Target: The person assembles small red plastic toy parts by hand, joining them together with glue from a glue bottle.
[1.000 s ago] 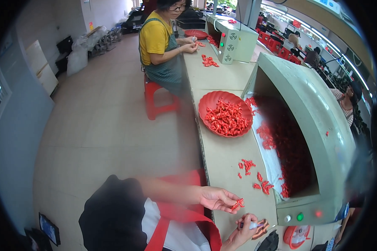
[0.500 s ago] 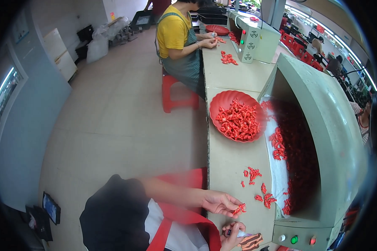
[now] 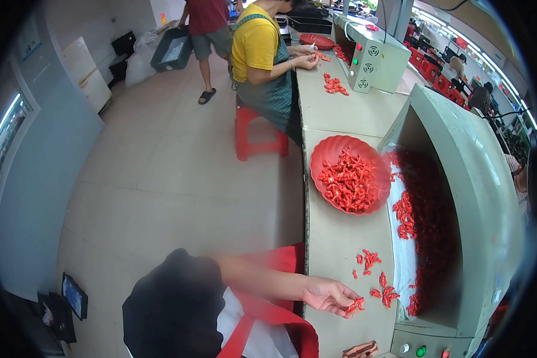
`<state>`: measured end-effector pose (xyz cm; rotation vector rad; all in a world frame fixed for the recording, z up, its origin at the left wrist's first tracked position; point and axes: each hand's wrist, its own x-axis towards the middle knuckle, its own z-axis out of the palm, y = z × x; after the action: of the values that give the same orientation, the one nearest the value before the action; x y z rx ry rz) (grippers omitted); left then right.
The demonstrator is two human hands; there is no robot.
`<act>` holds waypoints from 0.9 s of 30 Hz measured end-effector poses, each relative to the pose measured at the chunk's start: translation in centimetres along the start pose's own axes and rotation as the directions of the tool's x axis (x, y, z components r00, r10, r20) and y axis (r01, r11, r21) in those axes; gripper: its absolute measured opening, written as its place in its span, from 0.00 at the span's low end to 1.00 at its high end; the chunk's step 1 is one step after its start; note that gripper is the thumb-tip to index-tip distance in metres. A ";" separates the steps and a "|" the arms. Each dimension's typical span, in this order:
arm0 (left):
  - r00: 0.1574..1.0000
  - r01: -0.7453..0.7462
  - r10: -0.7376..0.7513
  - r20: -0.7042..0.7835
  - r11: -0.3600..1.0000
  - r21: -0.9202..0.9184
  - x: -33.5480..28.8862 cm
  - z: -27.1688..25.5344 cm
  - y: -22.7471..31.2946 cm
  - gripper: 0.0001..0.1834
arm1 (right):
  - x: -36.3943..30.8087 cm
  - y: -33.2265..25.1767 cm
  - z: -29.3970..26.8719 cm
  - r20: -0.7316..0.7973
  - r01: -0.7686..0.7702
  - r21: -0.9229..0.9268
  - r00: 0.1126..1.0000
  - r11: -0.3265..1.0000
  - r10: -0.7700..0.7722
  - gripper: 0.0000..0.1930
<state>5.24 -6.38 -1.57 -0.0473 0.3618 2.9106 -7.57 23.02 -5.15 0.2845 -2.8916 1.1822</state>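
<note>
A few small red plastic pieces (image 3: 355, 305) sit in the fingertips of the left hand (image 3: 330, 295), which pinches them loosely just above the near end of the long beige worktable (image 3: 334, 238). The right hand is out of view, so I cannot tell its state. Just right of the hand, more loose red pieces (image 3: 380, 286) lie scattered on the table. Farther away stands a round red plastic bowl (image 3: 350, 173), full of the same pieces, beside the grey machine hopper (image 3: 459, 179). At the far end, a seated person in a yellow shirt (image 3: 262, 53) works.
</note>
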 end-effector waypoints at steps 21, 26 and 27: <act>0.854 0.520 -0.466 0.232 0.760 -0.390 6.6 -1.4 1.7 0.20 | -5.4 -14.5 2.0 -0.227 0.054 0.764 0.955 0.642 0.190 0.05; 0.873 0.487 -0.486 0.033 0.868 -0.094 6.1 0.0 -0.8 0.19 | -4.9 -14.7 2.1 -0.253 0.192 0.390 0.963 0.901 -0.096 0.11; 0.870 0.492 -0.492 -0.002 0.870 0.028 5.7 -0.4 -1.1 0.19 | -5.3 -14.8 1.6 -0.158 0.094 0.413 0.987 0.906 -0.030 0.09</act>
<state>-0.11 -4.25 -2.57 -0.1104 0.3303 2.3964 0.26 12.40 3.62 0.2721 -2.4566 1.7265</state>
